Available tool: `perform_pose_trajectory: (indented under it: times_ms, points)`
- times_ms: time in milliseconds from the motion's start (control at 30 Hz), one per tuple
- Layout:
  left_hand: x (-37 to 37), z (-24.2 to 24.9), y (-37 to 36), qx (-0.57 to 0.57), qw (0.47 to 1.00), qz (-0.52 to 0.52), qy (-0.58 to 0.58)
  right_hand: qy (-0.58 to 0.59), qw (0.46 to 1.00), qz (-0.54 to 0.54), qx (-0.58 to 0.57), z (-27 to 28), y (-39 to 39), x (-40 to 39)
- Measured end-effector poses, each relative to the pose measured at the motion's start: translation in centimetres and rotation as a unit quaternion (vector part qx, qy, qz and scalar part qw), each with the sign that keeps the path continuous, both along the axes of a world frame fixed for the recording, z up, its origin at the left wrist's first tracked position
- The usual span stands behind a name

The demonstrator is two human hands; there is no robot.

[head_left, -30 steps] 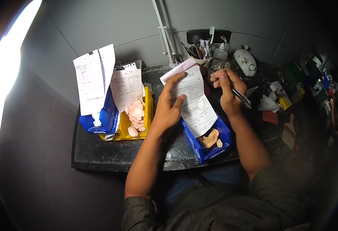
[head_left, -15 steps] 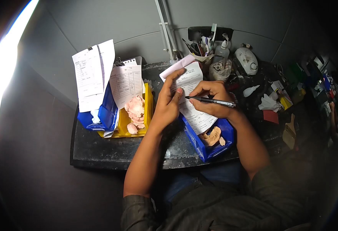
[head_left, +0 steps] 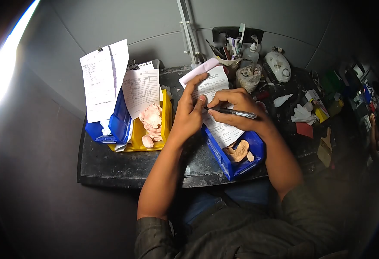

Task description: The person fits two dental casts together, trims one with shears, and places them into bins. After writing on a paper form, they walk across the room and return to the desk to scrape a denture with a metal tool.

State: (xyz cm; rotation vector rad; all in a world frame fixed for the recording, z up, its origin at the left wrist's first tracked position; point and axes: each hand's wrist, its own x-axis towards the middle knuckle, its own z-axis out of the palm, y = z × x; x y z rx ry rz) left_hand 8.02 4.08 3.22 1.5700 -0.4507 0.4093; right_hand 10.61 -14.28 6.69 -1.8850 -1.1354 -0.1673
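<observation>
A black pen (head_left: 240, 113) is pinched between the thumb and fingers of my right hand (head_left: 237, 105), its tip at the printed form (head_left: 219, 127). My left hand (head_left: 188, 110) grips the form along its left side, thumb on the face and fingers reaching up to the top. The form's pink top edge (head_left: 200, 70) is folded over. Beneath the form's lower end stands a blue bin (head_left: 227, 169), which holds a tan dental cast (head_left: 240, 151) and a small loose piece.
At left, a yellow bin (head_left: 167, 114) holds pink casts (head_left: 151, 118) beside another blue bin (head_left: 121, 125) with clipped papers (head_left: 101, 82). Behind stand a cup of brushes (head_left: 229, 62), a clear bottle (head_left: 251, 55) and a white device (head_left: 278, 64). Crumpled tissue (head_left: 303, 114) lies at right.
The pen has tilted slightly and its tip has shifted a little to the left, near my left thumb. My left hand stays on the form.
</observation>
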Motion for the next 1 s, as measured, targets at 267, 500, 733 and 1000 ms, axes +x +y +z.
perform_pose_trajectory:
  times_ms: [267, 500, 733, 1000]
  points:
    - [-0.23, 0.29, -0.11, -0.007, 1.0, -0.006, 0.01, -0.018, 1.0, 0.004, -0.012, -0.03, -0.26, -0.11]
    - [-0.12, 0.11, 0.16, 0.018, 1.0, -0.01, 0.018, 0.007, 0.999, -0.032, 0.015, 0.02, -0.15, -0.75]
    - [-0.11, 0.15, 0.14, 0.006, 1.0, -0.018, 0.016, -0.008, 0.999, -0.039, 0.023, -0.12, 0.03, -0.67]
    - [-0.16, 0.29, 0.17, 0.026, 1.0, -0.003, 0.015, -0.019, 0.999, -0.036, 0.024, -0.15, -0.17, -0.67]
